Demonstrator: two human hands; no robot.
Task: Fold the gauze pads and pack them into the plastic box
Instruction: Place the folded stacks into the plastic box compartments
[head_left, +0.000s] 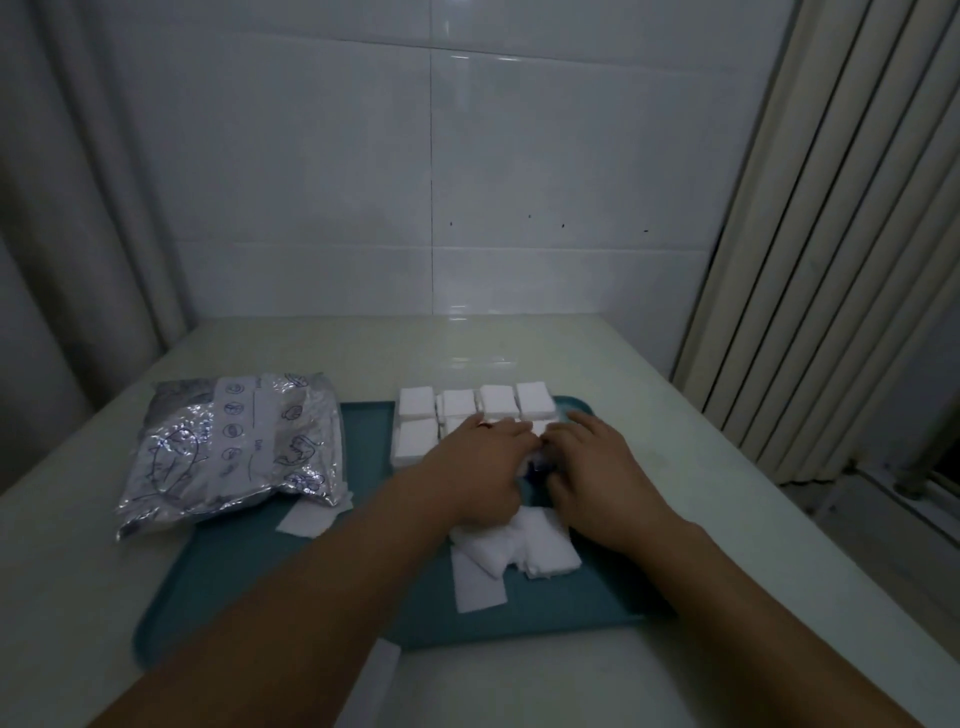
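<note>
A clear plastic box (397, 436) stands at the far side of the teal tray (291, 561), filled with several folded white gauze pads (498, 401) in rows. My left hand (480, 467) and my right hand (597, 467) meet over the box's near right part, fingers curled down onto a gauze pad (537, 460) between them. Only a sliver of that pad shows. A loose heap of unfolded gauze pads (519, 545) lies on the tray just under my wrists, with one flat pad (478, 587) at its front.
A crinkled silver foil package (228, 447) lies on the tray's left edge and the table. One stray gauze pad (306, 519) sits beside it. Another white piece (376, 680) lies on the pale table in front of the tray. A curtain hangs at the right.
</note>
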